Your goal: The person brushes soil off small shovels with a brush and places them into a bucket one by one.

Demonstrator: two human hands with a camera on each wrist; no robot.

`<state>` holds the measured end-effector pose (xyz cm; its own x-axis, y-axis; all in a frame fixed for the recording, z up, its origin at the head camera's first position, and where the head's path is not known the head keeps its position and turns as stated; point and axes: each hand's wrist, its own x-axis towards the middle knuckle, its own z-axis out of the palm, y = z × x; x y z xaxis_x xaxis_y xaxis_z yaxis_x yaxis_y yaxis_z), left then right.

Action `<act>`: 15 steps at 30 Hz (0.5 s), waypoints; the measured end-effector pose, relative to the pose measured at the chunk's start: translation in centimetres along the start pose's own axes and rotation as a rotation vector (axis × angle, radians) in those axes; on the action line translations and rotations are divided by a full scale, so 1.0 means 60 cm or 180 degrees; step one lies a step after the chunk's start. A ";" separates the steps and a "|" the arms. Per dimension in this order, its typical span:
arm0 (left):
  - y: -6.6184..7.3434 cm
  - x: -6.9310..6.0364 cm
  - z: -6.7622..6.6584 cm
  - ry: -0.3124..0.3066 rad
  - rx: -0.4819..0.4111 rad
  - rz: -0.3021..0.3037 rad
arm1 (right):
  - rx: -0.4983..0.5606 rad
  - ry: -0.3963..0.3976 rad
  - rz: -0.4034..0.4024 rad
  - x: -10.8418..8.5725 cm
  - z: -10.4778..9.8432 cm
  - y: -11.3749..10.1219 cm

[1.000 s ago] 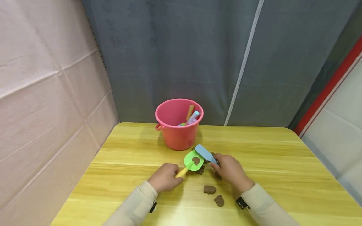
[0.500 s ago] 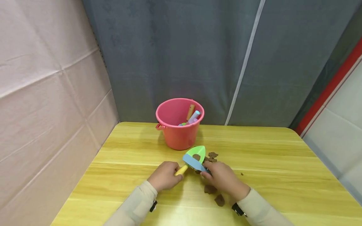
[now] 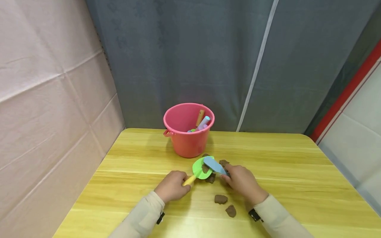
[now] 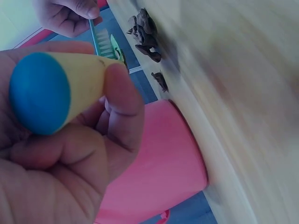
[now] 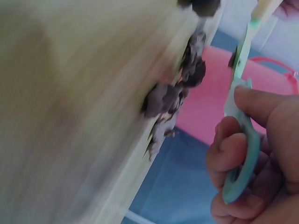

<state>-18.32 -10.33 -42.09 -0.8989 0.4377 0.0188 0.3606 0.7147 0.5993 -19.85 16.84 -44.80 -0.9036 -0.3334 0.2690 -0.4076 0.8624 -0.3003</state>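
In the head view my left hand (image 3: 174,185) grips the yellow handle of a small green toy shovel (image 3: 196,172), whose blue butt end (image 4: 39,92) fills much of the left wrist view. A brown clay-like lump (image 3: 205,169) lies on the shovel's blade. My right hand (image 3: 245,183) holds a blue brush (image 3: 215,166) by its looped handle (image 5: 250,151), fingers curled round it. The brush head lies over the blade's right side, bristles down by the lump. More brown lumps surround the blade, one (image 3: 210,178) just below it and another (image 3: 224,162) beyond the brush.
A pink bucket (image 3: 189,143) stands close behind the shovel, holding several handled tools (image 3: 203,123). Two brown lumps, one (image 3: 221,199) a little farther than the other (image 3: 231,211), lie on the wooden table (image 3: 282,158) between the forearms. A grey curtain (image 3: 184,59) hangs behind.
The brush swept left across the blade toward the shovel's handle, then came back right and farther out. The shovel turned in my left hand and turned back, the lump staying on it.
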 end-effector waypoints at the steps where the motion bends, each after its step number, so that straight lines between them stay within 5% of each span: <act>1: -0.001 0.000 0.001 -0.0010 -0.0019 -0.0007 | 0.0000 0.0018 0.0053 0.000 -0.001 0.003; 6: -0.005 -0.002 0.004 -0.0073 -0.0125 -0.0100 | 0.0080 0.0025 0.0205 -0.001 -0.005 0.006; 15: 0.007 0.001 0.001 -0.0076 -0.0149 -0.0159 | 0.0179 -0.0233 -0.0383 -0.009 -0.010 -0.036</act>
<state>-18.23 -9.96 -41.89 -0.9091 0.4154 -0.0308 0.3028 0.7099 0.6359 -18.38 15.38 -43.73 -0.8542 -0.4617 0.2393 -0.5184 0.7925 -0.3214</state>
